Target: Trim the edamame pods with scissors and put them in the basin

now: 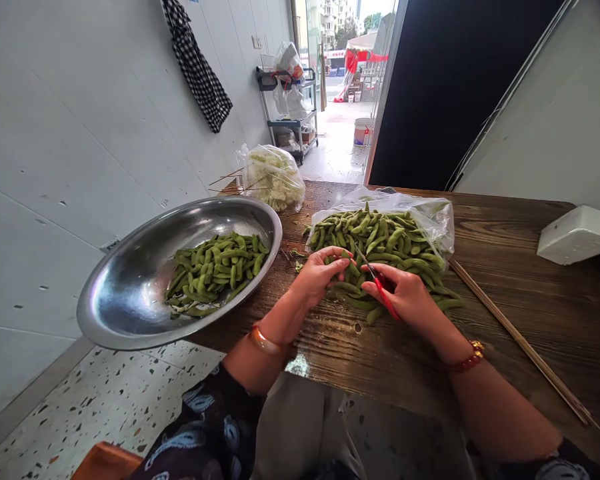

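Red-handled scissors [387, 300] are gripped by right hand [408, 293], green pod [348, 257] by left hand [318, 273]. The silver basin [125, 280] is part-filled; more seems left.

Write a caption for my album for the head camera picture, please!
Scissors in the right hand, a green pod in the left hand, and more pods in a shiny metal bowl.

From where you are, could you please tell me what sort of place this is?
Probably a small eatery's prep corner: green pods are heaped on a wooden table, more lie in a large metal basin, and a cart stands near the doorway.
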A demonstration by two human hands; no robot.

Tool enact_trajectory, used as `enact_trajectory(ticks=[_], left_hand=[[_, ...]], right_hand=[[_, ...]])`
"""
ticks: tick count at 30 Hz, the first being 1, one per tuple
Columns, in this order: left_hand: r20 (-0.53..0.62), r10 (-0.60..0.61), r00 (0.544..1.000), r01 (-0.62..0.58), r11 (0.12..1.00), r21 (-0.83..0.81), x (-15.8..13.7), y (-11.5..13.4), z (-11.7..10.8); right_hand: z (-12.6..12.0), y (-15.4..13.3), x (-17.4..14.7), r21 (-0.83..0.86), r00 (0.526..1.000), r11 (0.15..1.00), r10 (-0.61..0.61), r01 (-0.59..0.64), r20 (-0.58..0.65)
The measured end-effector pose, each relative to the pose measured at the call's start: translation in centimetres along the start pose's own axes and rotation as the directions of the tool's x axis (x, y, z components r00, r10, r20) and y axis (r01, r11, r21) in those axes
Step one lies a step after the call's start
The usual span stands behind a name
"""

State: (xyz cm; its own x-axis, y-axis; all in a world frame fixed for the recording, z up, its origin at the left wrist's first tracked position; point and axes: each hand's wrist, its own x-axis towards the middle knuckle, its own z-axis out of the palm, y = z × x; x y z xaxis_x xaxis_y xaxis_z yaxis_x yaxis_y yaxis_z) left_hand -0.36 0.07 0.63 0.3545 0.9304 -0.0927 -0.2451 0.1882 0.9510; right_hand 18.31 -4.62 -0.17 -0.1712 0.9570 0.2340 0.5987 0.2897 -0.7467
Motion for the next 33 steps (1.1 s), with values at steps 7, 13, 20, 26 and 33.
enact_trajectory(ticks=[7,13,20,26,33], left_hand=[[0.159,0.089,0.983,-0.124,0.967,0.222,-0.29,0.11,0.30],[0.230,0.119,0.966,-0.197,0.914,0.354,-0.25,-0.19,0.39],[0.223,0.095,0.970,-0.170,0.923,0.346,-0.59,0.09,0.86],[0.228,0.087,0.970,-0.180,0.887,0.426,-0.66,0.39,0.81],[0.190,0.215,0.958,-0.286,0.742,0.606,-0.16,0.37,0.44]], right_hand=[[0.20,0.53,0.03,-0.032,0.998,0.997,-0.066,0.066,0.013],[0.24,0.26,-0.10,-0.043,0.997,0.997,-0.072,0.071,-0.010],[0.13,-0.09,-0.14,-0.036,0.998,0.997,-0.063,0.063,-0.016],[0.27,0.22,0.01,-0.065,0.997,0.995,-0.075,0.076,0.014],[-0.02,0.11,0.02,-0.069,0.994,0.995,-0.065,0.071,0.085]])
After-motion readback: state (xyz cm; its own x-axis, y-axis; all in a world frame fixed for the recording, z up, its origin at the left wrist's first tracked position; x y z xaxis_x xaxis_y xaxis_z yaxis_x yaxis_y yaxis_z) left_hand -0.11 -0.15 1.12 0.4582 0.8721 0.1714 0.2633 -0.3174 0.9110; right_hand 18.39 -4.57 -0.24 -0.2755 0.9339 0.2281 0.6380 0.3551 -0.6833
